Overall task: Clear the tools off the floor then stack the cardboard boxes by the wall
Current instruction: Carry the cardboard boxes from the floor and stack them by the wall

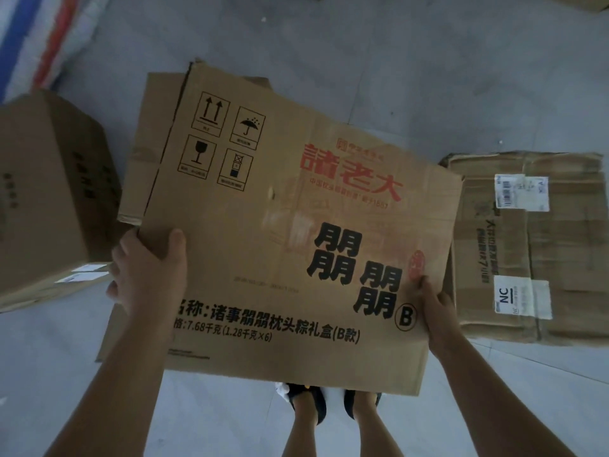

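Observation:
I hold a large flattened cardboard box (280,225) with red and black printed characters up off the grey floor, in front of me. My left hand (148,268) grips its left edge, thumb on top. My right hand (435,311) grips its right edge near the lower corner. Another flattened cardboard piece (155,133) lies under it, showing past its left side. A flattened box with white labels (534,245) lies on the floor to the right. A closed, assembled cardboard box (46,192) stands on the left.
A striped blue, red and white woven sack (36,34) lies at the top left. More cardboard shows at the top right edge (580,4). My feet in dark sandals (329,404) stand below the held box on the grey floor (428,77).

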{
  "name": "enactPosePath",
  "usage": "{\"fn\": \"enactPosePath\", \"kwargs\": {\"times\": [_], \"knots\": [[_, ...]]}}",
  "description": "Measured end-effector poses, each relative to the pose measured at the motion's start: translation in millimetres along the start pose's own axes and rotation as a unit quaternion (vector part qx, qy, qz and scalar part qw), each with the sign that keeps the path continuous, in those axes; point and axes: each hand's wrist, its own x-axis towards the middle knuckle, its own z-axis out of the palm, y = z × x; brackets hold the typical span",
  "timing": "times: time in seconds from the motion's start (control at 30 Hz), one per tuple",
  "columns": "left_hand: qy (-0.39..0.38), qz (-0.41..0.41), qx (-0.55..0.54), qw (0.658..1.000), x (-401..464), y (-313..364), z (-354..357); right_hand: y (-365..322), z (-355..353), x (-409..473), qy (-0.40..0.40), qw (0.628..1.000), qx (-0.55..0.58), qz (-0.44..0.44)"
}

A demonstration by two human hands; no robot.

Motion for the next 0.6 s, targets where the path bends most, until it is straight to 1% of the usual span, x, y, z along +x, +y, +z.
{"fn": "enactPosePath", "kwargs": {"times": [0.1,0.2,0.37,0.47,0.6], "knots": [[-0.013,-0.006,-0.013,1.000,0,0,-32,-17,-7,-38,-0.014,1.000,-0.004,-0.024],[-0.033,-0.029,-0.035,0.998,-9,-7,-78,-44,-17,-92,-0.006,0.998,-0.019,-0.063],[-0.041,-0.102,-0.122,0.987,-47,-52,-154,-103,-33,-186,-0.026,0.983,-0.074,-0.167],[-0.034,-0.156,-0.205,0.966,-86,-81,-188,-141,-35,-231,-0.045,0.960,-0.144,-0.235],[0.013,-0.230,-0.326,0.917,-161,-114,-228,-183,-36,-287,-0.091,0.909,-0.236,-0.330]]}}
